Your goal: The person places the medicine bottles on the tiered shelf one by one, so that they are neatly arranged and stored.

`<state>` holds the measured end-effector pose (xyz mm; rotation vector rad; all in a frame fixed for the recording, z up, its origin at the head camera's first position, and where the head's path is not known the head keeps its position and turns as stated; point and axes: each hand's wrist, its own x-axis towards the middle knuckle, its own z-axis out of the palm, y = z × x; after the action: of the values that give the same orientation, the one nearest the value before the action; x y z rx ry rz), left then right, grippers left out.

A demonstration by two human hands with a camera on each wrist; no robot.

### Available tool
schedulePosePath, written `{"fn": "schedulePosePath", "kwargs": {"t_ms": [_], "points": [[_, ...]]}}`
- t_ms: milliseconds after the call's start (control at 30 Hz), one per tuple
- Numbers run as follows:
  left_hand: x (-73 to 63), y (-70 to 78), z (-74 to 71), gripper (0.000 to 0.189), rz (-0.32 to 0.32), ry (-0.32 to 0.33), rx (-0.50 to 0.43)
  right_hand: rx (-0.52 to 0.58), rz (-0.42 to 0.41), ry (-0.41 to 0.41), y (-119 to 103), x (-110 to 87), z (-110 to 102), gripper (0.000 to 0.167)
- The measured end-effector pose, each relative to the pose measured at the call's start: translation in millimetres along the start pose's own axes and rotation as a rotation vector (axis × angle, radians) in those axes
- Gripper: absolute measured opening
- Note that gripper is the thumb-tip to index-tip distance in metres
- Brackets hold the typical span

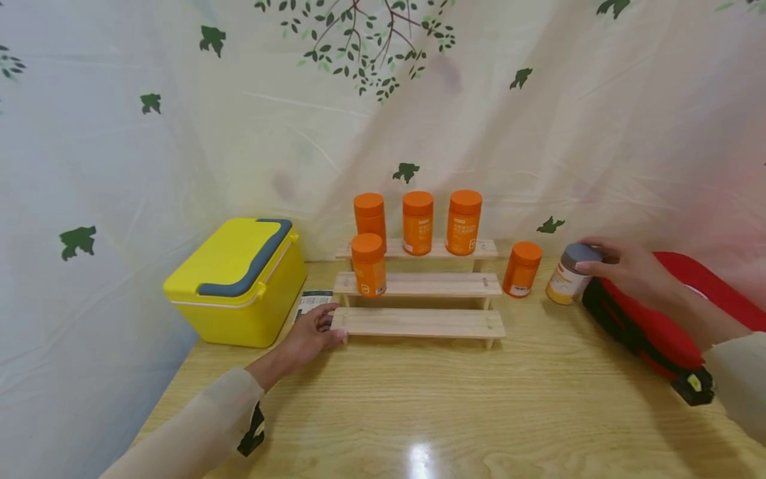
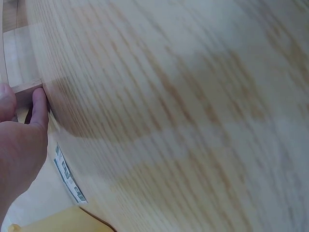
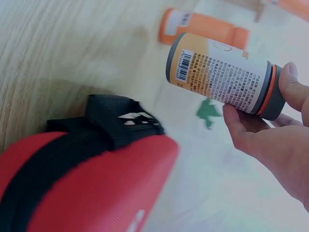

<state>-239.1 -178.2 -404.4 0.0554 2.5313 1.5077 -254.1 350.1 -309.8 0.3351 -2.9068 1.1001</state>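
My left hand [image 1: 306, 338] grips the left end of the bottom step of a three-step wooden rack [image 1: 419, 322]; in the left wrist view its thumb and fingers pinch the wooden end [image 2: 28, 87]. With my right hand [image 1: 637, 269] I hold a white-and-yellow supplement bottle [image 1: 565, 281] by its grey lid, and it tilts slightly. Its barcode and small print face the right wrist camera. Three orange bottles [image 1: 417, 226] stand along the rack's top step. Another orange bottle [image 1: 369, 266] is on the middle step, at the left. Right of the rack, one more orange bottle [image 1: 522, 269] stands on the table.
A yellow cooler box [image 1: 239, 286] with a blue-grey handle sits on the left. Between it and the rack lies a printed card [image 1: 314, 301]. At the right, a red bag [image 1: 652, 319] with black trim lies under my right forearm. A leaf-patterned curtain [image 1: 287, 153] hangs behind.
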Motion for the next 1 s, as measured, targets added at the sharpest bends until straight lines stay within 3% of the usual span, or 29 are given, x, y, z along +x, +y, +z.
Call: {"fn": "schedulePosePath", "kwargs": {"t_ms": [267,400,600,800,1000], "points": [[-1.7,-0.3,-1.8,0.06,0.0,-0.007,0.007,0.014,-0.04,-0.007,-28,-22.0,-16,0.059],[-2.3,0.2,-1.7,0.06,0.002,-0.007,-0.001,0.072,-0.044,-0.033,-39,-26.4,-23,0.057],[-3.3,2.6,-1.2,0.06,0.012,-0.011,-0.017,0.07,-0.072,-0.002,-65,-30.5,-28,0.054],[-3.8,2.1,-1.3,0.059,0.019,-0.002,-0.01,0.058,-0.072,-0.032,-101,-27.6,-17,0.056],[-3.5,0.4,-0.8,0.057,0.058,0.007,-0.014,0.108,-0.14,-0.061,-129,-15.7,5,0.054]]}}
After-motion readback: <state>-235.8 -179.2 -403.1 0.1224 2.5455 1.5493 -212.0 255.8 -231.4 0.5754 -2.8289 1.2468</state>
